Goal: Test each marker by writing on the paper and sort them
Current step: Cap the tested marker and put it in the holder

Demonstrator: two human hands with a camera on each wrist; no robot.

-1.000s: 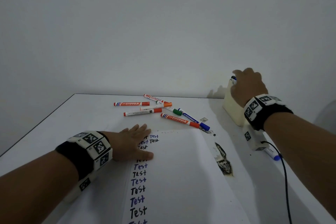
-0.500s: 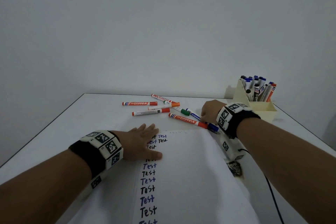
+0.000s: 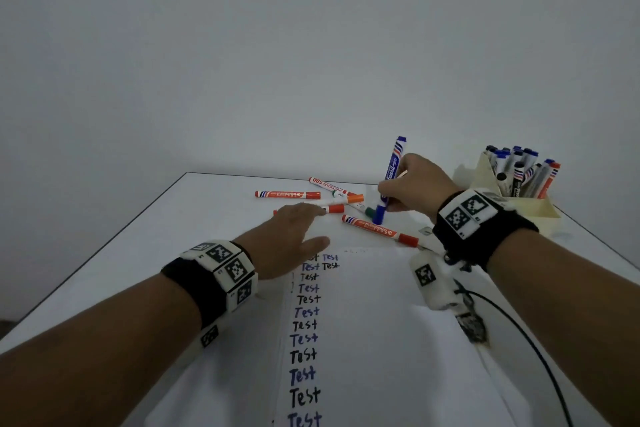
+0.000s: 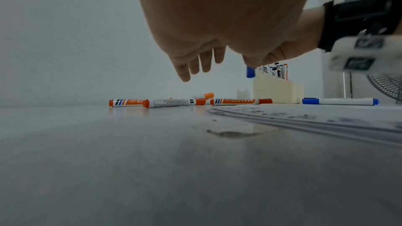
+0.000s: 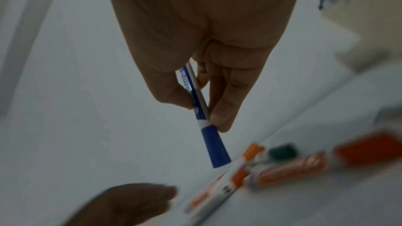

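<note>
Smooth white table (image 3: 214, 204); right hand (image 3: 417, 185) pinches cylindrical blue marker (image 3: 390, 177) upright.

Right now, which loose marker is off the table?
The blue marker, pinched near-upright in the right hand; the orange ones lie flat.

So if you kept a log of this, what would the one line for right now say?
stage: picking next marker | right hand: holds blue marker, cap down, lifted | left hand: open above table | paper: rows of "Test"
</note>
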